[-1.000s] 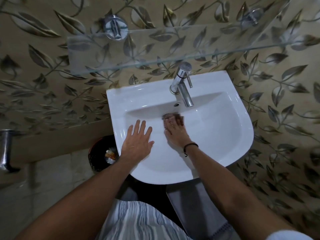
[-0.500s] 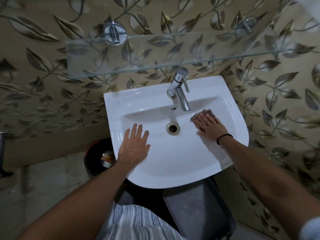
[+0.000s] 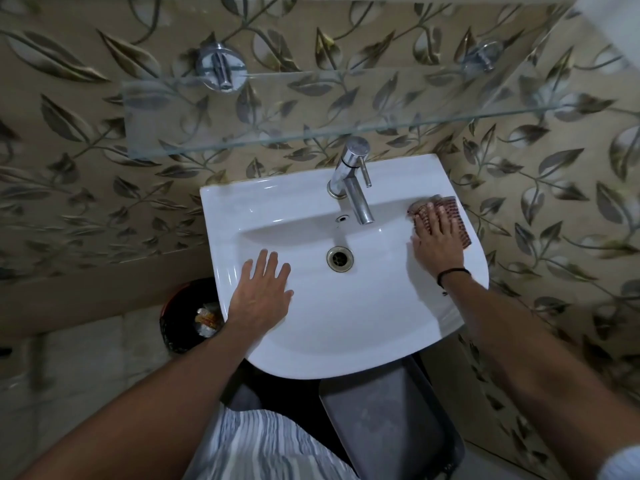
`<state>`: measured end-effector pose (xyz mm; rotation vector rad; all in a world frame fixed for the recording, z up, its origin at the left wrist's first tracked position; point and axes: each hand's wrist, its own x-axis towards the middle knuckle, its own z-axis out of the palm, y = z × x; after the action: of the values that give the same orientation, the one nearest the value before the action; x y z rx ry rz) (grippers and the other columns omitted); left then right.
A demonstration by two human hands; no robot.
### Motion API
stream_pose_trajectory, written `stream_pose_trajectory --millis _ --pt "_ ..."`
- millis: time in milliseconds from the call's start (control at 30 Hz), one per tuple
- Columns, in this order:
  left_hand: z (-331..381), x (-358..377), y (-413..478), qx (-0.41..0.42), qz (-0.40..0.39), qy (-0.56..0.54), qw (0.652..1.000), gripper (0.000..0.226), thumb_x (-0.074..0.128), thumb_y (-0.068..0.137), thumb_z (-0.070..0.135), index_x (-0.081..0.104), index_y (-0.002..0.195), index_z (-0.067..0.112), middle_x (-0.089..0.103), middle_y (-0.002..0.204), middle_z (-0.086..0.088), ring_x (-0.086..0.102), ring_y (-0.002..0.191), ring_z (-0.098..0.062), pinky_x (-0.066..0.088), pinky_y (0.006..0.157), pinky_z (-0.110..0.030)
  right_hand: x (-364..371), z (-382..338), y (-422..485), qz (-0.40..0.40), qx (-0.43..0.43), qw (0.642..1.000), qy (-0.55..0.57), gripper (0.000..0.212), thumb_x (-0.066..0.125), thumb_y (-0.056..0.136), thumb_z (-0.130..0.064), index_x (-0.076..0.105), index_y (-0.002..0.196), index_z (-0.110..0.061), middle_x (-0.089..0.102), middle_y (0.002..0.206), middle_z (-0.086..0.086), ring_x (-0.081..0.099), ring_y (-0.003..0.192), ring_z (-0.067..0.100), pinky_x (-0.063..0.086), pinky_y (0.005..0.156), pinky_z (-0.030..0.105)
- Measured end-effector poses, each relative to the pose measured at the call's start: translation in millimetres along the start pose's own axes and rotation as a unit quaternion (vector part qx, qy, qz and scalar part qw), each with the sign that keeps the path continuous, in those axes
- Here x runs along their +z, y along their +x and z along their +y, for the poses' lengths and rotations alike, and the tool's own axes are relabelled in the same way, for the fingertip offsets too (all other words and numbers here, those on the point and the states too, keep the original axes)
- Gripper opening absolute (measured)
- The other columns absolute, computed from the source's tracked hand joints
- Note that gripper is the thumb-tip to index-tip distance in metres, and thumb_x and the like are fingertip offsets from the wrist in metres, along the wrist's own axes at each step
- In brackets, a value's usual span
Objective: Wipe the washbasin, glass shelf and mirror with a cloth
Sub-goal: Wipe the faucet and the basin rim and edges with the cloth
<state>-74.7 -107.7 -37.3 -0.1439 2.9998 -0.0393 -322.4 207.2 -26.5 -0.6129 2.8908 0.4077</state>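
right hand [image 3: 437, 241] flat on cloth [image 3: 450, 216], washbasin [image 3: 346, 327] right rim, cloth's length along rim

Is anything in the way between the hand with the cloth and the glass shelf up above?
Nothing visible blocks it. The right hand presses the checked cloth on the white washbasin's right rim; the clear glass shelf lies above, chrome tap off to the left.

No readable text anywhere — no brand mark on the washbasin [image 3: 346, 317], nothing stamped on the tap [image 3: 353, 181], no label on the glass shelf [image 3: 311, 109]. Just a checked weave on the cloth [image 3: 450, 213], no lettering. Something pale and crumpled in the bin [image 3: 187, 313] — too small and blurry to make out any print.
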Motion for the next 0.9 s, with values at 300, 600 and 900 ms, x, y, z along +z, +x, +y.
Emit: stream_pose_trajectory --millis 300,600,900 --pt "0 1 2 -0.005 -0.006 -0.001 1.000 0.055 0.054 0.096 0.047 0.052 0.139 0.012 0.044 0.151 -0.018 0.032 0.146 -0.037 0.029 0.114 -0.052 49 -76 -44 -0.105 -0.296 0.945 -0.094 0.051 0.036 0.096 -0.015 0.046 0.141 0.006 0.040 0.150 0.030 0.032 0.139 0.056 0.021 0.116 0.068" --pt "0 0 2 -0.005 -0.006 -0.003 1.000 0.054 0.051 0.097 0.045 0.050 0.141 0.013 0.040 0.154 -0.016 0.028 0.148 -0.036 0.026 0.116 -0.051 8 -6 -67 -0.090 -0.045 0.995 -0.006 0.065 0.012 0.100 -0.047 0.006 0.161 -0.028 -0.005 0.169 0.000 -0.008 0.155 0.019 -0.008 0.125 0.042" --pt "-1 0 1 -0.005 -0.001 -0.004 1.000 0.053 0.053 0.097 0.044 0.049 0.140 0.013 0.041 0.152 -0.015 0.029 0.147 -0.036 0.027 0.115 -0.050 14 -80 -97 -0.320 -0.227 0.917 0.071 0.044 0.038 0.106 -0.038 0.052 0.137 -0.011 0.035 0.153 0.020 0.040 0.135 0.046 0.033 0.110 0.059"
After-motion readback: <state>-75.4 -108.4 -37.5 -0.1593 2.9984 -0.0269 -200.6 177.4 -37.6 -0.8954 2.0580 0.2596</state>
